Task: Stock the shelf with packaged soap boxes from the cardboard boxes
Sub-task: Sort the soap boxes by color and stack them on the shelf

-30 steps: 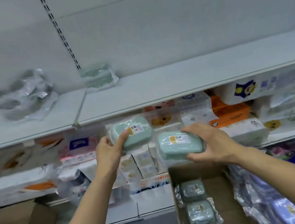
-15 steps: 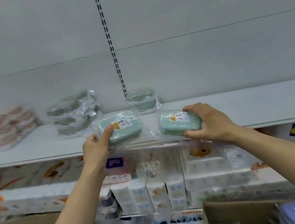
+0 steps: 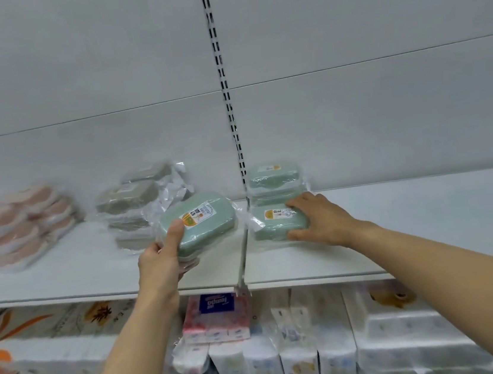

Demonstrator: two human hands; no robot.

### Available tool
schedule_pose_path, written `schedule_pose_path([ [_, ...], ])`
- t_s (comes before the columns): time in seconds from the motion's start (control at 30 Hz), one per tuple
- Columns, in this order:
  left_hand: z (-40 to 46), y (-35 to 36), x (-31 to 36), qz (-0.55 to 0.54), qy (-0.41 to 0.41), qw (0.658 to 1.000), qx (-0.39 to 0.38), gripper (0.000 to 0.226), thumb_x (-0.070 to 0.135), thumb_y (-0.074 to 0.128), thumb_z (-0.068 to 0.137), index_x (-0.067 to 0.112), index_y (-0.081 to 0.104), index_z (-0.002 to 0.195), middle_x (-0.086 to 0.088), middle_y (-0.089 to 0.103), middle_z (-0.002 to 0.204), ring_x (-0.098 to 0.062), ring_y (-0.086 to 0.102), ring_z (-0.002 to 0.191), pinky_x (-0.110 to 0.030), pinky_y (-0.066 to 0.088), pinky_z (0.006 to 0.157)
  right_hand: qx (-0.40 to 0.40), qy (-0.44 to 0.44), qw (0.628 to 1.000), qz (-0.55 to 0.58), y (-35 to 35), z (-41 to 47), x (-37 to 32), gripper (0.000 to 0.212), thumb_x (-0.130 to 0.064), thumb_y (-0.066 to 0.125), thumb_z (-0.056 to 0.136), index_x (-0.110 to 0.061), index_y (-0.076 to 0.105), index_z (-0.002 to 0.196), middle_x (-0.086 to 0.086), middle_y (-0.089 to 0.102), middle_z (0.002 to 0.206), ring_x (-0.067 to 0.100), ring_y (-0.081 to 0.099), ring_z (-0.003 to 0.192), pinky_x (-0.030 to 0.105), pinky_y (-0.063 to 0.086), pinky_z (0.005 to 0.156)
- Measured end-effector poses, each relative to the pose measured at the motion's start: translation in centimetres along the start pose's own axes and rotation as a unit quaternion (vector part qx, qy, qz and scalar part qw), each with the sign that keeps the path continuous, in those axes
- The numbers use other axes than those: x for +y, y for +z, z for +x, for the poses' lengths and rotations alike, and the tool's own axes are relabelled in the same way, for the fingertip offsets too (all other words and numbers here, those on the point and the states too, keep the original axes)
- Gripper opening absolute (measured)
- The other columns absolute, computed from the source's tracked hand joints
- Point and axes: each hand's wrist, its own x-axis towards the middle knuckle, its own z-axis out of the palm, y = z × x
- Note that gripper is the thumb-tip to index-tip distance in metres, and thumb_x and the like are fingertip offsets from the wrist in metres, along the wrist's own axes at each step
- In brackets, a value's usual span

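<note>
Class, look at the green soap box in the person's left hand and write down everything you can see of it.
The green soap box is a pale green, rounded oblong, seemingly plastic, sealed in clear crinkled film. A white and orange label sits on its top face. It is tilted, label toward the camera, held above the white shelf just left of the shelf joint. The left hand grips its near left end, thumb pressed on top beside the label, fingers underneath. Nothing else plainly touches it.

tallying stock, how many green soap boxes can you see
4 clearly: one held tilted in the left hand, one on the shelf under the right hand, two stacked behind it. More may be hidden.
</note>
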Motion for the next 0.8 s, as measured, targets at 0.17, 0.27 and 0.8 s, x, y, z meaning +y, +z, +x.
schedule_pose_path([
  [0.17,1.4,0.6,-0.3,-0.007,-0.015,1.0,-0.021,0.04,0.038,0.07,0.086,0.006,0.062,0.109,-0.01,0.07,0.1,-0.021,0.068,0.081,-0.027,0.056,0.059,0.019,0.019,0.998,-0.058,0.6,0.9,0.1,0.063,-0.059,0.062,0.084,-0.034,0.044,0.139,-0.007,0.039,0.141,0.018,0.039,0.125,0.033,0.041,0.093],
  [0.27,1.6,1.4,-0.1,-0.012,-0.017,0.999,-0.039,0.032,0.037,0.069,0.086,0.011,0.065,0.104,-0.007,0.071,0.097,-0.019,0.068,0.079,-0.029,0.054,0.061,0.127,-0.011,0.991,-0.04,-0.1,0.4,-0.5,0.057,-0.061,0.056,0.087,-0.032,0.049,0.136,-0.006,0.041,0.14,0.017,0.036,0.128,0.036,0.038,0.1],
  [0.8,1.3,7.1,-0.8,0.056,-0.044,0.973,-0.22,0.041,0.04,0.046,0.101,0.008,0.067,0.114,-0.012,0.074,0.105,-0.026,0.072,0.091,-0.036,0.058,0.086,0.067,-0.124,0.983,0.121,-4.5,1.4,-1.6,0.043,-0.021,0.071,0.082,-0.034,0.06,0.122,-0.009,0.058,0.11,0.005,0.048,0.104,0.022,0.041,0.085],
])
